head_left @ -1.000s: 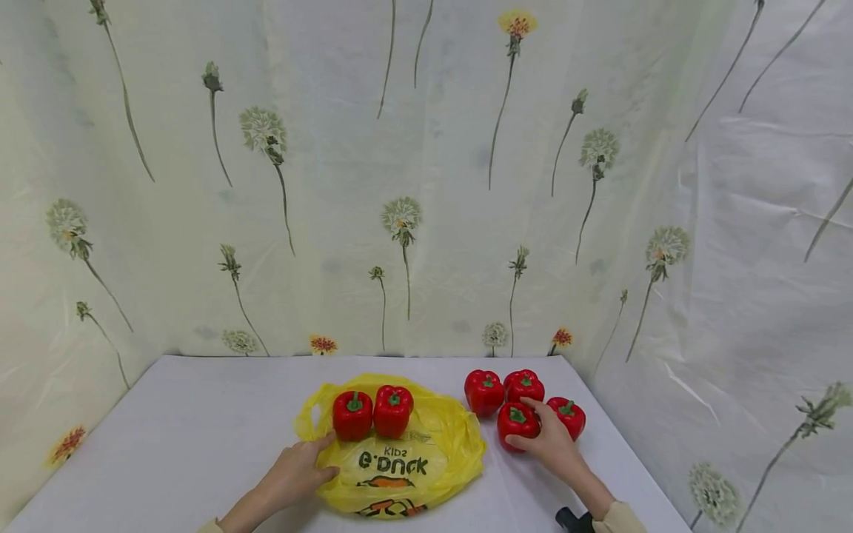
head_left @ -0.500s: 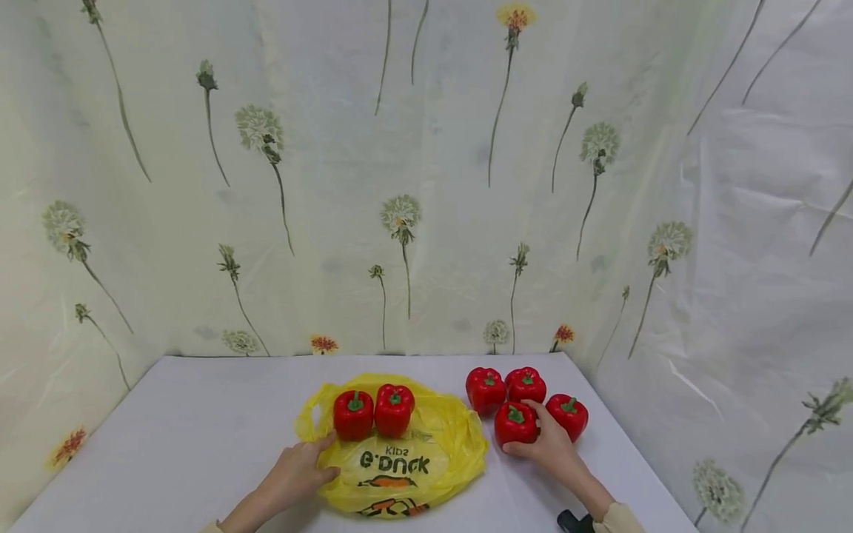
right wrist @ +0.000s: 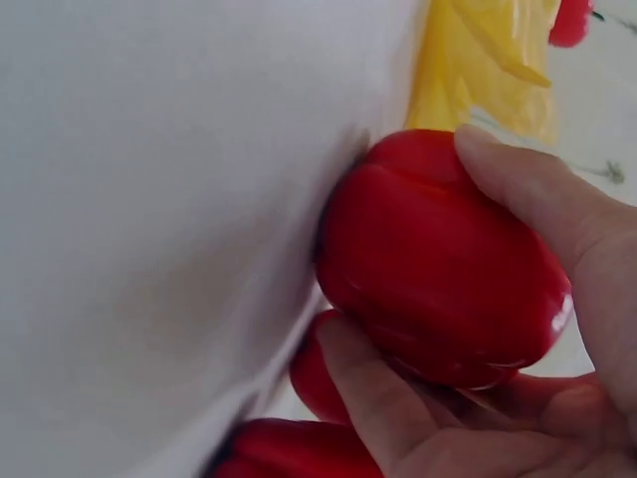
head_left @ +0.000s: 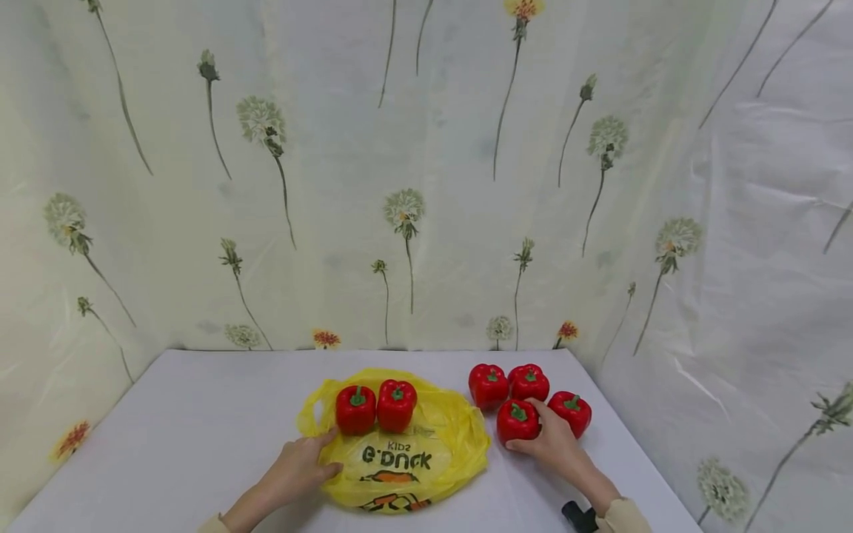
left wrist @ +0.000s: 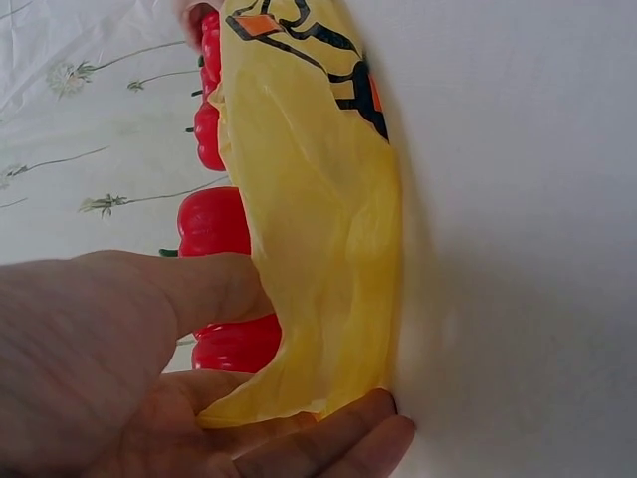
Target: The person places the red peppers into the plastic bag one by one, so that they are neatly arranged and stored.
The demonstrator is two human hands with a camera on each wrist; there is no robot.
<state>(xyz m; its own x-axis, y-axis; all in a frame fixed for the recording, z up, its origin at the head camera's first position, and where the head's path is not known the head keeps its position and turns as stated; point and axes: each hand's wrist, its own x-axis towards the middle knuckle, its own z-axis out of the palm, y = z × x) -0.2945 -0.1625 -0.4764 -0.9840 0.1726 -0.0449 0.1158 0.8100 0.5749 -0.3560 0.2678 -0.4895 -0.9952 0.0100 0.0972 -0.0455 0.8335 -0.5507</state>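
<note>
My right hand [head_left: 557, 446] grips a red bell pepper [head_left: 516, 422] at the front of the group on the right. In the right wrist view the thumb lies across one side of this bell pepper [right wrist: 443, 259], with fingers on the opposite side. My left hand [head_left: 298, 471] holds the left edge of a yellow plastic bag [head_left: 436, 488], which lies flat with dark lettering on it. The left wrist view shows the bag's edge [left wrist: 328, 299] between the thumb and the fingers. On the bag, side by side, stand two bell peppers [head_left: 356, 411].
Right of the bag, other bell peppers [head_left: 489, 388] stand close around the gripped one, one of them [head_left: 571, 414] beside the right hand. The white table [head_left: 220, 414] ends at a flower-printed curtain [head_left: 453, 259]. A dark object [head_left: 579, 517] sits near the right wrist.
The gripped bell pepper has shifted very slightly left relative to those around it, the right hand staying on it. My left hand keeps its place on the bag. The head view has tilted slightly.
</note>
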